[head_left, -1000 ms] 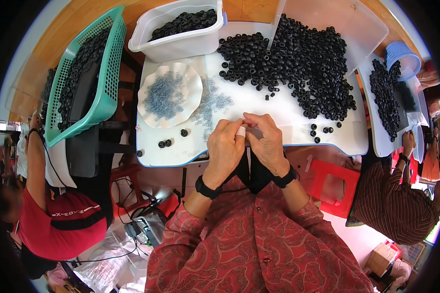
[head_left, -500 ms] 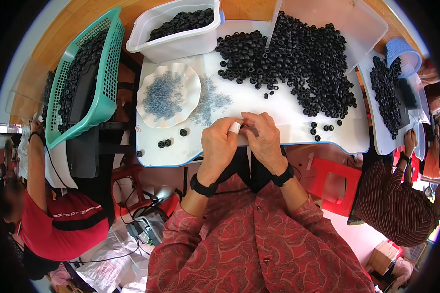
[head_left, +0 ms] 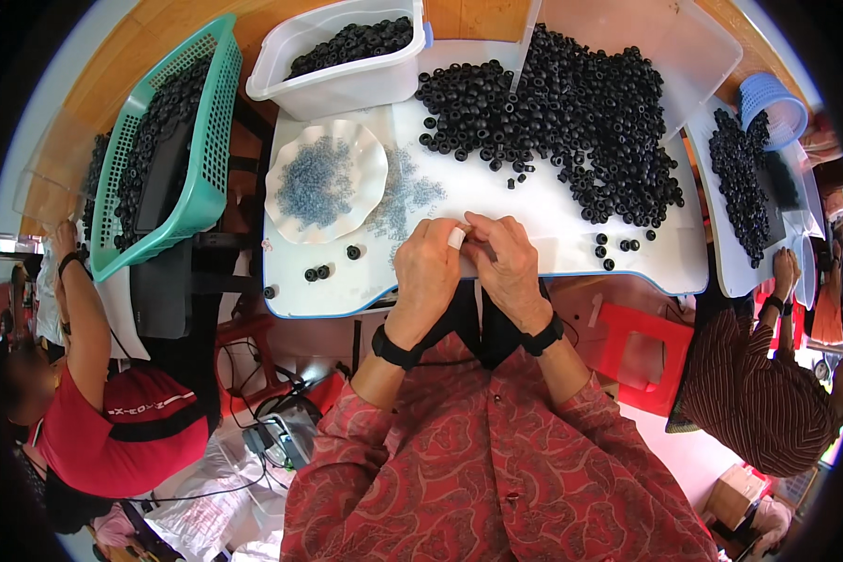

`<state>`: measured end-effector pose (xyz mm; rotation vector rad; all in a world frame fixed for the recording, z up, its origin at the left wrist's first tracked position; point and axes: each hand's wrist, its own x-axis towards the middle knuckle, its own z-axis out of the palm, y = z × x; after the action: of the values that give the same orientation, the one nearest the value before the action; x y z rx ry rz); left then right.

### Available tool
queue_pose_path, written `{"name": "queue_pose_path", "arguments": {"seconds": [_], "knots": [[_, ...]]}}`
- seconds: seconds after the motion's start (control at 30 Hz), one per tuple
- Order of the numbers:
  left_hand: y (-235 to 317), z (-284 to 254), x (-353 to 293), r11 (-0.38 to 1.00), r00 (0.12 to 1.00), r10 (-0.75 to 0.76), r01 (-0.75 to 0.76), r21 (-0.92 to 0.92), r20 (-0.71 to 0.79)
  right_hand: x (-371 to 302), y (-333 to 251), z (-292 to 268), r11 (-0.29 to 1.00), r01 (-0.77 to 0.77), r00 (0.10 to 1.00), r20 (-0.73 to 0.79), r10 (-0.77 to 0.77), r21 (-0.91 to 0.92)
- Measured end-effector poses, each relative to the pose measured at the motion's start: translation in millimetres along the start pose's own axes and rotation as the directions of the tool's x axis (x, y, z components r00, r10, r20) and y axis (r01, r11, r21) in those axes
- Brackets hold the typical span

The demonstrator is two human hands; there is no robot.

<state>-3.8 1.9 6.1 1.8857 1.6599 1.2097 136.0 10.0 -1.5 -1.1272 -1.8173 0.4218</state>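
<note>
1. Far left: green basket (head_left: 212,155), dark pieces inside; white tub (head_left: 347,91) to its right, also part-filled with black pieces.
2. Left on table (head_left: 557,244): white wavy-rimmed dish (head_left: 375,173) with a heap of tiny clear-bluish bits (head_left: 317,183); more loose bits (head_left: 401,199) spill just right of it. Too small to tell shape or long axis.
3. Near left: black pair (head_left: 317,273) side by side, glossy, rounded; other singles close by.
4. Left hand (head_left: 428,265): white wrap (head_left: 456,238) on one finger, fingertips meeting the right hand's over the table's near edge. Loose bits lie just far-left of it; this hand is nearer to them.
5. Right hand (head_left: 508,267): fingers curled inward. Grip on both sides looks pinched; contents hidden, can't tell if anything's held.
6. Far right: big black pile (head_left: 609,117), short ring-like pieces, many showing holes, pointing every way, no shared long axis. Lies far-right of the grip; right hand nearer. Few strays (head_left: 609,265) near right.
</note>
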Motion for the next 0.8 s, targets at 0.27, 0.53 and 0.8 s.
{"name": "queue_pose_path", "arguments": {"seconds": [0.27,0.53,0.8], "knots": [[-0.7,-3.9,0.0,0.999,1.000,0.009,-0.009,0.031,0.002,-1.1,2.4,-0.2,0.998,-0.047,0.999,0.026,0.045,0.051],[4.3,-8.4,-5.2,0.997,0.997,0.072,-0.072,0.001,0.014,-5.4,5.5,5.1,0.999,-0.035,0.999,0.002,0.035,0.015],[-0.2,-10.9,-10.3,0.723,0.930,-0.297,0.368,-0.584,0.219,-10.4,-3.7,3.1,0.989,-0.024,0.994,-0.100,0.039,0.144]]}}
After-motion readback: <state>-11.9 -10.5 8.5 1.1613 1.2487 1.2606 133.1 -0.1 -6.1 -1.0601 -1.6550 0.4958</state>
